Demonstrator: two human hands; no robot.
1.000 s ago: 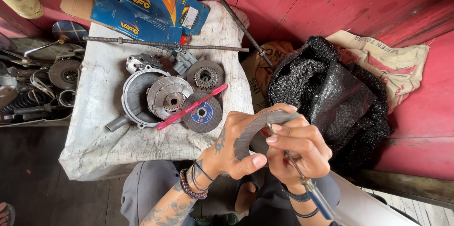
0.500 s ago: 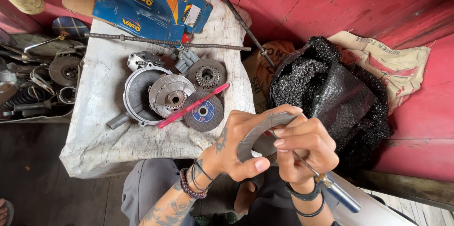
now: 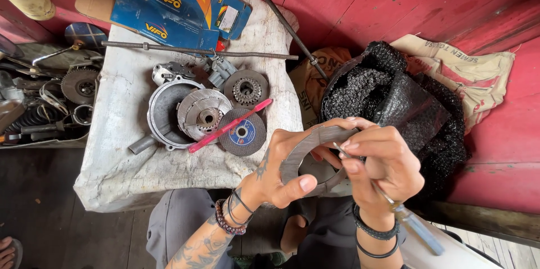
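Left hand (image 3: 284, 170) grips a flat grey ring plate (image 3: 306, 144), thumb on its lower edge, fingers over the top rim. Plate is up off the bench, in front of its near right corner, above the person's lap. Right hand (image 3: 382, 165) is closed on a thin screwdriver (image 3: 394, 204); metal tip touches the plate's inner edge, blue handle sticks out below the wrist.

Containers:
- round aluminium housing (image 3: 163, 114), mid-bench, holds one finned clutch drum (image 3: 203, 114), which overlaps its right rim
- black mesh bag (image 3: 388, 97), right of the bench; contents not visible
- 2 blue cardboard boxes (image 3: 169, 13), at the far edge
- tray (image 3: 39, 106), left of the bench, holds a gear, springs and loose parts; too cluttered to count

Loose on the cloth-covered bench (image 3: 124, 167):
- 1 toothed sprocket disc (image 3: 246, 88), right of the housing
- 1 cutting disc (image 3: 243, 133), near side
- 1 pink stick (image 3: 229, 125), lying across the drum and cutting disc
- 1 long threaded rod (image 3: 197, 50), along the far edge
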